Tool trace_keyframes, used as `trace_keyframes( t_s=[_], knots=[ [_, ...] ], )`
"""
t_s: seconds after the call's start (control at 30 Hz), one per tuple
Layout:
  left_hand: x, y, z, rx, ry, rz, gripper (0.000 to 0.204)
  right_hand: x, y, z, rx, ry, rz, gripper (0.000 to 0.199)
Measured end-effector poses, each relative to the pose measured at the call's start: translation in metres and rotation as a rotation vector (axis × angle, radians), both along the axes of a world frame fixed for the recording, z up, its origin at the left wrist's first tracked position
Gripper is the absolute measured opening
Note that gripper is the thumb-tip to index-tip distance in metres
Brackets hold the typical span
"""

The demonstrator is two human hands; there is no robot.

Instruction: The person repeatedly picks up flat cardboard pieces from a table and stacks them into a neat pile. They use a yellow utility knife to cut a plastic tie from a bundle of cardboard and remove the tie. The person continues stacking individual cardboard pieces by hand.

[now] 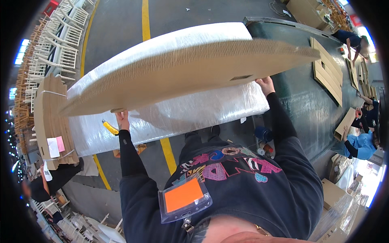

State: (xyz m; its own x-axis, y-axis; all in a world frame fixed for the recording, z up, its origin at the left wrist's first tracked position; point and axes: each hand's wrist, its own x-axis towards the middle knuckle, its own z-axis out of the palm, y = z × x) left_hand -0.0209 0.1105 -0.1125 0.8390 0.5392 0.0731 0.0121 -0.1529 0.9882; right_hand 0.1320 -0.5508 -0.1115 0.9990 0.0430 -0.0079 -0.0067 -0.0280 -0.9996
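A wide, flat piece of brown cardboard (182, 77) is held up in front of me, tilted, with a rough corrugated-looking edge along its far side. My left hand (122, 120) grips its near edge at the left, by a hand slot. At the right, my right hand (266, 85) is closed on the near edge, not far from another cut slot; some fingers are hidden. Below the cardboard lies a long, pale stack wrapped in clear film (162, 121). Beside my left wrist is a yellow-handled cutter (110, 128).
Strapped upright cardboard (52, 117) stands at the left, near white chair frames (60, 40). A dark green table (300, 87) at the right bears cardboard pieces (326, 73). Co-workers (360, 141) handle cardboard there; another person (52, 182) is at the lower left.
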Motion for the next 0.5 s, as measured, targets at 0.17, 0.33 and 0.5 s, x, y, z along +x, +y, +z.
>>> trace_keyframes(
  t_s=[0.17, 0.33, 0.5],
  knots=[
    [0.010, 0.004, 0.031, 0.098, 0.094, -0.103, 0.054, -0.009, 0.014, 0.005, 0.026, 0.023, -0.047, 0.049],
    [-0.027, 0.014, 0.032, 0.211, 0.439, 0.117, 0.054, -0.042, 0.019, 0.026, -0.144, 0.206, -0.166, 0.044],
    [-0.053, -0.032, 0.004, 0.589, 1.041, 0.077, 0.099, -0.073, 0.014, -0.035, -0.576, 0.544, -0.235, 0.079]
  ],
)
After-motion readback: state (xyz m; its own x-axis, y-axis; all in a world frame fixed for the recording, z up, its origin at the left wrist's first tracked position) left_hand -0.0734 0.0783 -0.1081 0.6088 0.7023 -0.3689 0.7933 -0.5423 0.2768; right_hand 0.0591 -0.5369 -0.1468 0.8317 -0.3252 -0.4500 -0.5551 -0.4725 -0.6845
